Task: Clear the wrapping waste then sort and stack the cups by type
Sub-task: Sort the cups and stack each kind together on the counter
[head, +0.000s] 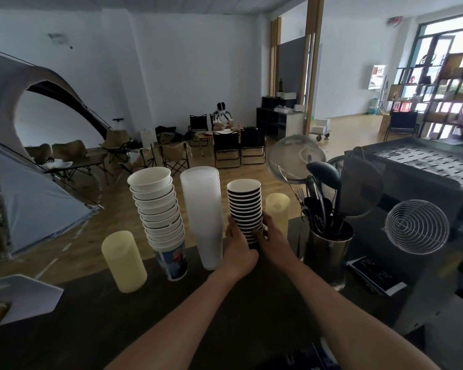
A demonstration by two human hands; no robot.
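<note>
A stack of black ribbed cups (245, 206) with white insides stands at the far edge of the dark counter (96, 316). My left hand (238, 247) grips its lower left side and my right hand (271, 236) grips its lower right side, hiding the base. To the left stands a tall stack of frosted clear cups (203, 214). Further left leans a stack of white paper cups (159, 209) with a printed cup at the bottom. A pale yellow cup stack (124, 261) sits at the left, and another yellow stack (277, 209) stands behind my right hand.
A steel holder of dark utensils (329, 249) stands just right of my hands, with wire strainers (417, 227) and a large machine (425, 177) beyond. A white sheet (30, 295) lies on the counter's left. A black card (376, 276) lies at the right.
</note>
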